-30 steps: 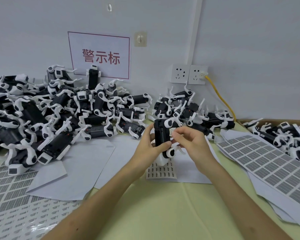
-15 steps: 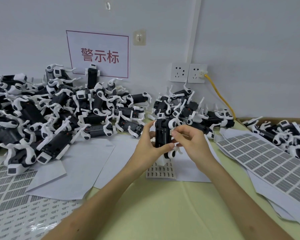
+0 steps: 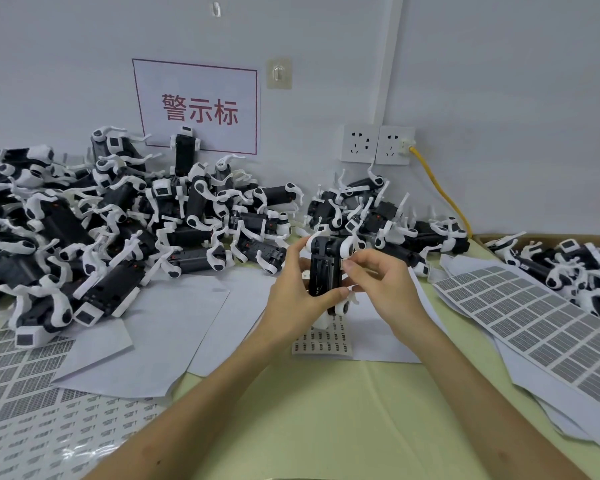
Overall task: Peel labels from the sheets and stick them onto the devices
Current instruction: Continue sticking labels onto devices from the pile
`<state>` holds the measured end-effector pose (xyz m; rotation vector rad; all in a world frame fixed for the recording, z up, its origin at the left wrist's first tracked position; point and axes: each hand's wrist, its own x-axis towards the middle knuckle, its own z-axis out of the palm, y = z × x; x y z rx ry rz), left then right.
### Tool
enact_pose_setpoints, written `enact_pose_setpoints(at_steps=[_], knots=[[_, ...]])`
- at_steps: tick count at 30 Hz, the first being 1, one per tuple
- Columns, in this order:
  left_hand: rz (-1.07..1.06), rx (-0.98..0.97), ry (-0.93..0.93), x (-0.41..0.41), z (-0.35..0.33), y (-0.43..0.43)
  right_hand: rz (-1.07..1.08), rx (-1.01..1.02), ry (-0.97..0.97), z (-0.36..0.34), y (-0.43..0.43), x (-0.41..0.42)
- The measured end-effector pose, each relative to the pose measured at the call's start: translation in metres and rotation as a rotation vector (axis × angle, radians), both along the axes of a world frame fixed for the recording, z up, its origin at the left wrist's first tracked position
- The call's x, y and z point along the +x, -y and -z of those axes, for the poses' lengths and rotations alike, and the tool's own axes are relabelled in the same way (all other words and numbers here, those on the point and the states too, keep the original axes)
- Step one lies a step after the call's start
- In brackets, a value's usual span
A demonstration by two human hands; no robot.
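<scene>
Pale green table (image 3: 326, 427), grey wall with red-lettered sign (image 3: 198, 105) and sockets (image 3: 376, 143). Left hand (image 3: 291, 299) grips the device (image 3: 324, 271) above the small label sheet (image 3: 323, 342). Right hand (image 3: 385, 282) pinches a label (image 3: 344, 262) at the device's upper right edge. Versus 1 s ago, the device is turned more upright, black face to camera. Device pile (image 3: 118, 220) sits left, grid label sheet (image 3: 534, 317) right.

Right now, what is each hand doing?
Left hand: grips the black-and-white plastic device.
Right hand: pinches a small white label against the device's side.
</scene>
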<state>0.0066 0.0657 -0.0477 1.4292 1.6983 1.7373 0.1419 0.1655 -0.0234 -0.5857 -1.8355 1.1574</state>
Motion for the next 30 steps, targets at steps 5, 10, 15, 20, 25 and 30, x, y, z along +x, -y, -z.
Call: enact_pose_setpoints(at_steps=[5, 10, 15, 20, 25, 30], knots=[[-0.016, -0.003, -0.015, 0.001, 0.0, 0.002, 0.0, -0.003, 0.002, 0.001, 0.0, 0.0], [-0.041, -0.014, -0.039, 0.003, -0.002, 0.003, 0.0, -0.014, -0.004, 0.001, 0.0, 0.0], [-0.051, -0.028, -0.058, 0.005, -0.004, 0.006, -0.009, -0.036, -0.006, 0.001, -0.001, 0.0], [-0.04, -0.026, -0.077, 0.007, -0.006, 0.007, -0.051, -0.102, -0.012, 0.0, 0.0, 0.002], [0.094, 0.022, 0.111, 0.006, -0.008, 0.007, -0.105, -0.22, -0.043, -0.003, 0.003, 0.003], [0.236, 0.003, 0.298, 0.006, -0.012, 0.008, -0.173, -0.207, -0.038, -0.004, 0.006, 0.002]])
